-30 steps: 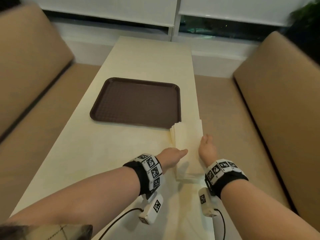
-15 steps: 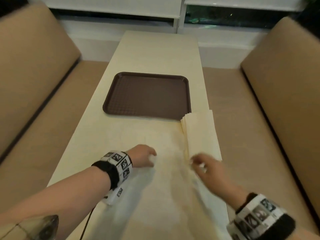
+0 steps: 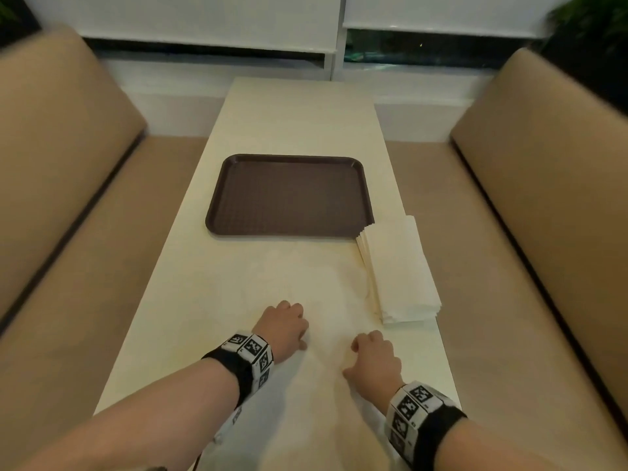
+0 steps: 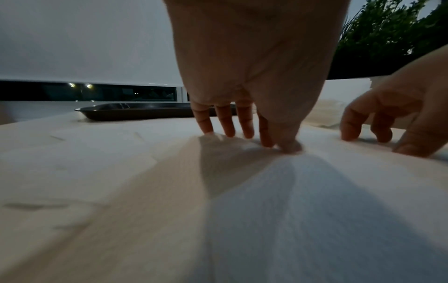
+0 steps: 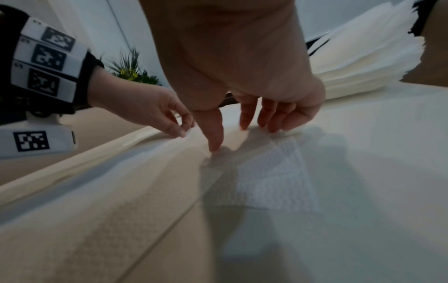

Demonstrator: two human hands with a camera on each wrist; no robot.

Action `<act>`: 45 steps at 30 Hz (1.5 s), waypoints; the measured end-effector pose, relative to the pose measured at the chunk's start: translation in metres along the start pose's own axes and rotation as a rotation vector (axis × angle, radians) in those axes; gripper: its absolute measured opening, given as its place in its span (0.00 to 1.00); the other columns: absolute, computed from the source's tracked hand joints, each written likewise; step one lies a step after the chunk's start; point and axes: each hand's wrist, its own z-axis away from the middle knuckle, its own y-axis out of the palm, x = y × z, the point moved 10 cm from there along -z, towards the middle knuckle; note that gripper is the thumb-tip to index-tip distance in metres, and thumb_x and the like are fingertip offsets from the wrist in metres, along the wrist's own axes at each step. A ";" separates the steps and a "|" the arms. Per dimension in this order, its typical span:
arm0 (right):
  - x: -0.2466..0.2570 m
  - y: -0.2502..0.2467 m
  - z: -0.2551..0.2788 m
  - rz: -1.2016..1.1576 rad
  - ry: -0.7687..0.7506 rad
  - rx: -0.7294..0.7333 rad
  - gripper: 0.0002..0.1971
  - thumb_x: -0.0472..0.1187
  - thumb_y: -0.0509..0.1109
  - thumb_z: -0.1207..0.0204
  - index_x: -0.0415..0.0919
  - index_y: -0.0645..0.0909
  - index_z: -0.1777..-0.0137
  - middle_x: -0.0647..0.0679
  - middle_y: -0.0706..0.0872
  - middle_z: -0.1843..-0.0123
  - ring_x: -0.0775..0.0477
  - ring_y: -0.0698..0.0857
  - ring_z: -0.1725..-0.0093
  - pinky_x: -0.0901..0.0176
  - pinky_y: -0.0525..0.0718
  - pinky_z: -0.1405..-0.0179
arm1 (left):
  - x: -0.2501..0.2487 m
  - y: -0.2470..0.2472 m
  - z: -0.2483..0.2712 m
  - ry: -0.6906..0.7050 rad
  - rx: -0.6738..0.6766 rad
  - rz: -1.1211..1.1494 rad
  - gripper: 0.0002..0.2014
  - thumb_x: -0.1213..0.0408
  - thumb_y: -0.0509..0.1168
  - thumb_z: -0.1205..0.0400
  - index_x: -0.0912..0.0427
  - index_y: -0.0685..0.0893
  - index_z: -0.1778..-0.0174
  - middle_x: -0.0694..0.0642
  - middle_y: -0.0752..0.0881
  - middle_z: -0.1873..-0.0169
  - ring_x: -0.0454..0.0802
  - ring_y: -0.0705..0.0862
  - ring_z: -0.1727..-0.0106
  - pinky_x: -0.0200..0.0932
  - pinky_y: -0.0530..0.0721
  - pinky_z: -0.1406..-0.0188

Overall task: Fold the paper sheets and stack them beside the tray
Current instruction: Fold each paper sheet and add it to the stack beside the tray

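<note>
A thin white paper sheet (image 3: pixel 323 385) lies spread on the cream table (image 3: pixel 299 113) in front of me. My left hand (image 3: pixel 289 317) sits on its left part; in the left wrist view thumb and forefinger (image 4: pixel 283 145) pinch the sheet (image 4: pixel 315 210) into a small ridge. My right hand (image 3: pixel 370 351) stands on the sheet's right part, fingertips (image 5: pixel 244 122) and thumb touching the sheet (image 5: pixel 271 172), nothing pinched. A stack of folded sheets (image 3: pixel 397 266) lies at the near right corner of the brown tray (image 3: pixel 289 195), along the table's right edge.
Tan bench seats (image 3: pixel 68 185) run along both sides of the narrow table. A window with white blinds (image 3: pixel 204 18) closes the far end. The stack (image 5: pixel 363 63) is just beyond my right hand. Plants (image 3: pixel 591 25) stand at the far right.
Both hands left the stack and came back toward me, drawing one sheet along. They now rest side by side on that sheet, spread on the near table.
</note>
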 end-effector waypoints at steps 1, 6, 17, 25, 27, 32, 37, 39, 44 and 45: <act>0.001 0.000 0.000 -0.026 0.000 -0.013 0.24 0.46 0.70 0.26 0.49 0.69 0.32 0.49 0.71 0.34 0.45 0.74 0.35 0.51 0.78 0.38 | -0.002 0.003 0.003 0.040 0.001 0.007 0.21 0.41 0.65 0.22 0.53 0.80 0.43 0.51 0.76 0.40 0.54 0.72 0.37 0.51 0.74 0.42; 0.000 0.002 0.002 -0.174 0.105 0.058 0.21 0.38 0.69 0.27 0.45 0.66 0.36 0.48 0.78 0.45 0.44 0.82 0.43 0.49 0.81 0.42 | -0.003 0.012 0.018 0.144 0.082 0.019 0.25 0.49 0.73 0.26 0.51 0.75 0.36 0.50 0.73 0.35 0.53 0.71 0.35 0.50 0.72 0.41; -0.004 -0.020 0.020 -0.306 0.075 0.049 0.12 0.44 0.73 0.30 0.46 0.70 0.67 0.53 0.76 0.66 0.49 0.79 0.60 0.56 0.76 0.55 | 0.005 0.014 0.025 0.095 0.012 -0.009 0.22 0.56 0.69 0.21 0.52 0.73 0.32 0.53 0.72 0.33 0.55 0.71 0.33 0.52 0.68 0.36; -0.004 -0.082 0.059 -0.604 -0.099 -0.189 0.18 0.35 0.72 0.27 0.41 0.64 0.68 0.52 0.70 0.73 0.59 0.68 0.77 0.70 0.67 0.78 | 0.017 0.006 0.033 0.035 -0.110 -0.010 0.12 0.55 0.64 0.18 0.52 0.79 0.41 0.50 0.57 0.18 0.54 0.54 0.18 0.55 0.53 0.23; -0.004 -0.094 0.067 -0.628 -0.130 -0.214 0.16 0.36 0.72 0.26 0.37 0.66 0.66 0.50 0.71 0.72 0.58 0.68 0.76 0.70 0.67 0.77 | 0.018 0.007 0.036 0.049 -0.135 -0.007 0.09 0.58 0.60 0.15 0.53 0.80 0.43 0.49 0.64 0.21 0.53 0.59 0.21 0.51 0.57 0.26; 0.011 -0.144 0.088 -0.596 -0.266 -0.316 0.15 0.36 0.73 0.26 0.36 0.69 0.64 0.49 0.71 0.70 0.54 0.69 0.70 0.66 0.68 0.72 | 0.025 0.004 0.035 0.017 -0.174 -0.020 0.08 0.60 0.56 0.14 0.53 0.79 0.45 0.47 0.76 0.37 0.50 0.69 0.31 0.47 0.62 0.33; 0.040 -0.218 0.125 -0.435 -0.442 -0.375 0.09 0.38 0.74 0.26 0.34 0.77 0.59 0.40 0.81 0.64 0.50 0.76 0.68 0.63 0.76 0.67 | 0.038 -0.015 0.034 -0.066 -0.209 0.149 0.11 0.62 0.55 0.14 0.52 0.78 0.40 0.49 0.79 0.38 0.52 0.73 0.32 0.46 0.69 0.36; 0.049 -0.238 0.135 -0.484 -0.481 -0.253 0.04 0.37 0.75 0.26 0.40 0.84 0.55 0.45 0.88 0.59 0.46 0.86 0.59 0.57 0.83 0.55 | 0.050 -0.051 0.038 -0.151 -0.373 0.605 0.10 0.55 0.57 0.14 0.53 0.80 0.43 0.51 0.83 0.40 0.52 0.78 0.34 0.42 0.72 0.37; 0.065 -0.272 0.152 -0.622 -0.581 0.067 0.14 0.39 0.78 0.36 0.37 0.85 0.50 0.37 0.90 0.52 0.36 0.89 0.51 0.45 0.87 0.47 | -0.020 -0.124 0.068 0.151 0.090 1.766 0.40 0.25 0.61 0.34 0.54 0.86 0.39 0.58 0.87 0.40 0.52 0.85 0.39 0.51 0.80 0.35; 0.065 -0.276 0.151 -0.625 -0.575 0.094 0.17 0.39 0.77 0.38 0.33 0.85 0.49 0.35 0.90 0.52 0.33 0.89 0.50 0.45 0.87 0.47 | -0.037 -0.139 0.079 0.255 0.194 1.794 0.37 0.28 0.69 0.38 0.53 0.90 0.43 0.56 0.89 0.44 0.51 0.87 0.43 0.48 0.84 0.40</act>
